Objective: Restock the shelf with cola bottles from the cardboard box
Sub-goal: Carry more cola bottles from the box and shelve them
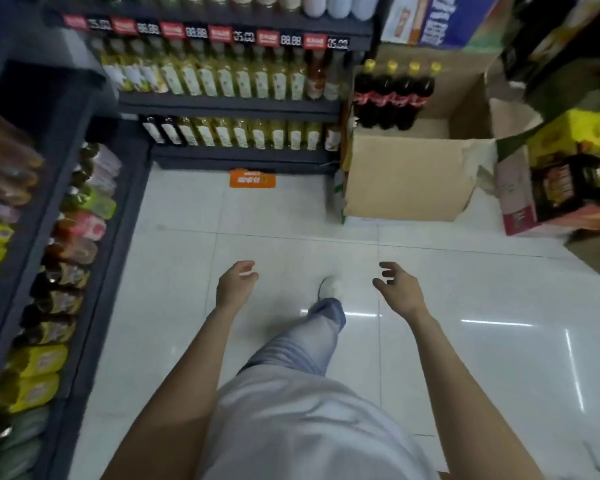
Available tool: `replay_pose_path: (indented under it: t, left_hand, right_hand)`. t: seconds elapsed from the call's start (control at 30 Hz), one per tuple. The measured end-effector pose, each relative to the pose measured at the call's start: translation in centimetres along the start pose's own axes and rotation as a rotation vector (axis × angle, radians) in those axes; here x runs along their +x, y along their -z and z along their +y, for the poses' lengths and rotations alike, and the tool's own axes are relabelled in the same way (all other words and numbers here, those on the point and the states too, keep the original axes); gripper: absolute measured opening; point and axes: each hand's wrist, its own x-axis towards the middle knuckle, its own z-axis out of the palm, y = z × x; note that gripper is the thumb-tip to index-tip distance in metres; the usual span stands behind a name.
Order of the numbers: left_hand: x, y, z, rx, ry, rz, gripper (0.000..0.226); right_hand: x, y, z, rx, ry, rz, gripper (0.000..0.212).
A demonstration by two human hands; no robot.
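Observation:
An open cardboard box [406,178] stands on the floor at the upper right. Several cola bottles [392,95] with yellow caps and red labels stand upright along its far left side. Dark shelves [229,105] ahead hold rows of yellow-liquid bottles. My left hand [236,282] and my right hand [399,282] hang in front of me over the tiled floor, well short of the box. Both hold nothing, their fingers loosely curled.
A second shelf unit [80,237] packed with mixed drink bottles runs along the left. Stacked cartons [575,174] crowd the right side beyond the box. An orange floor sticker [252,178] lies at the shelf base. My foot [329,287] steps forward on the white tiles.

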Motion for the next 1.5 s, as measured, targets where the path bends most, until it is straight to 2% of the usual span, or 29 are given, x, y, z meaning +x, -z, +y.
replay_pose_path:
  t: [0.17, 0.3, 0.43, 0.6, 0.8, 0.93, 1.03, 1.13, 1.3, 1.4, 1.5]
  left_hand:
    - [6.7, -7.1, 11.8, 0.07, -0.05, -0.086, 0.029]
    - [11.1, -12.1, 22.7, 0.058, -0.252, -0.05, 0.028]
    - [15.6, -16.7, 31.3, 0.113, -0.431, -0.027, 0.027]
    - [23.3, -22.9, 37.9, 0.176, -0.402, -0.073, 0.037]
    - [32.1, -32.5, 42.2, 0.102, -0.308, -0.01, 0.056]
    - [36.5, -37.6, 43.2, 0.07, -0.228, 0.081, 0.072]
    - [38.2, -40.2, 42.8, 0.015, -0.219, 0.216, 0.08]
    - [38.6, -41.7, 42.7, 0.036, -0.242, 0.349, 0.082]
    - [38.8, -42.5, 43.2, 0.006, -0.255, 0.512, 0.063]
    - [38.3, -43.8, 43.6, 0.008, -0.253, 0.496, 0.061]
    - [39.0, -44.7, 43.4, -0.046, -0.23, 0.448, 0.073]
  right_hand:
    - [7.9, 10.4, 0.2, 0.064, -0.044, 0.087, 0.035]
    - [16.2, 18.5, -1.4, 0.072, 0.033, 0.189, 0.032]
    - [26.9, 24.8, -3.6, 0.054, 0.114, 0.123, 0.032]
    - [41.7, 28.8, -5.8, 0.047, 0.178, 0.044, 0.038]
    - [55.9, 26.8, -5.7, -0.055, 0.266, -0.028, 0.055]
    - [60.5, 24.3, -4.5, -0.016, 0.25, -0.076, 0.07]
    - [62.1, 22.0, -4.0, 0.046, 0.285, -0.051, 0.078]
    - [62.9, 20.1, -4.6, 0.181, 0.228, 0.018, 0.077]
    - [62.6, 19.7, -4.4, 0.281, 0.215, 0.172, 0.069]
    - [61.8, 20.8, -2.9, 0.336, 0.233, 0.171, 0.069]
    - [60.7, 22.3, -1.8, 0.371, 0.252, 0.134, 0.071]
